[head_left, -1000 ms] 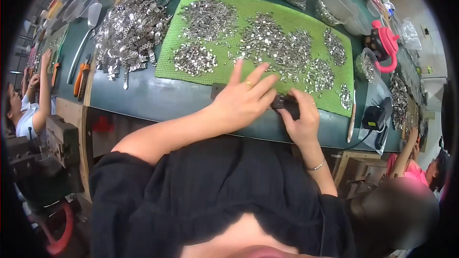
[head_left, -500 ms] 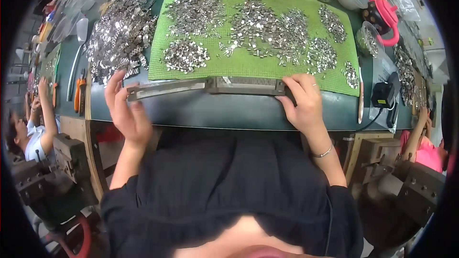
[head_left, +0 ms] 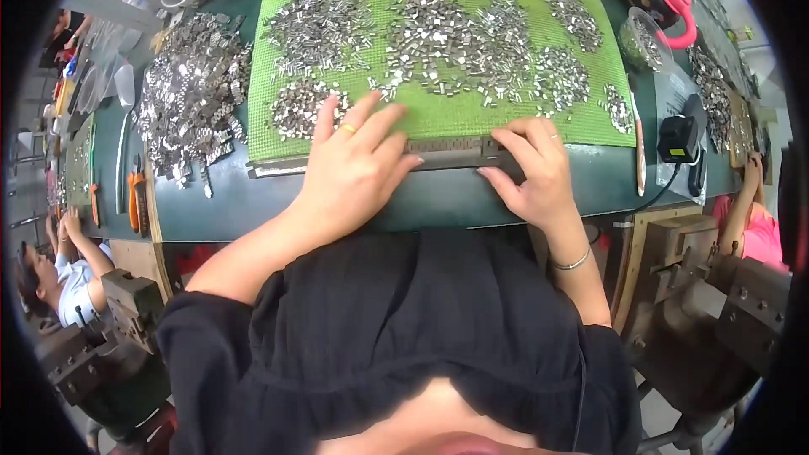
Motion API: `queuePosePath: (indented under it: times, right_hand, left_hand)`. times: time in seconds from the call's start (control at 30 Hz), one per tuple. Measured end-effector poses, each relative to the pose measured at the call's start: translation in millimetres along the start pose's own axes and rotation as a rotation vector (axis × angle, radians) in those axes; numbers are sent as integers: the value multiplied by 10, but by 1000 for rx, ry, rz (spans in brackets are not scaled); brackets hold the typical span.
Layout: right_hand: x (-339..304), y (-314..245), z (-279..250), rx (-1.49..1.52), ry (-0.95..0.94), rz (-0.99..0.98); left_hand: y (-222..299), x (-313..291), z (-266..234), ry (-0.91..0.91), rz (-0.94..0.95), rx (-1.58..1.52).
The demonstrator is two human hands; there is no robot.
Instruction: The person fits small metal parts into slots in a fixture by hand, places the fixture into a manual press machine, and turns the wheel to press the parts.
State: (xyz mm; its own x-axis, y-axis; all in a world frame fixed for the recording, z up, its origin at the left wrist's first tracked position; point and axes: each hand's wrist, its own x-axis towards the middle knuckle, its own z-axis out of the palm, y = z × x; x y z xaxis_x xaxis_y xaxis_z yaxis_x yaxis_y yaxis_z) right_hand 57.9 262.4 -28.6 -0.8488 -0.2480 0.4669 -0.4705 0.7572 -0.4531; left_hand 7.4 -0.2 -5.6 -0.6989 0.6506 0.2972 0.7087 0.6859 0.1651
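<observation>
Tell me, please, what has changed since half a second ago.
The left hand moved rightward from the left end of the long, dark metal bar to over its middle. The bar's left part, formerly angled away from the green textured mat, now lies along its near edge. The right hand stays at the bar's right end.

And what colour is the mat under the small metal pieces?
The mat is bright green; the head view shows it best.

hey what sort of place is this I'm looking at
Most likely a small metal-parts workshop: heaps of tiny metal pieces lie on a green mat, pliers rest on the bench, and other people are on either side.
</observation>
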Motion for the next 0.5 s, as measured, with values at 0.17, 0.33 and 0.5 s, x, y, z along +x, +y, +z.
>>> queuePosePath:
  times: [0.17, 0.33, 0.5]
  right_hand:
    - [10, -55, -34, -25, -3, 12]
    - [55, -24, -41, -4, -38, -21]
    - [195, -44, -35, 7, -6, -64]
  left_hand:
    - [47, 66, -25, 92, 39, -240]
    - [-83, 180, -405, 123, -264, -909]
    - [-835, -186, -744, 690, -544, -646]
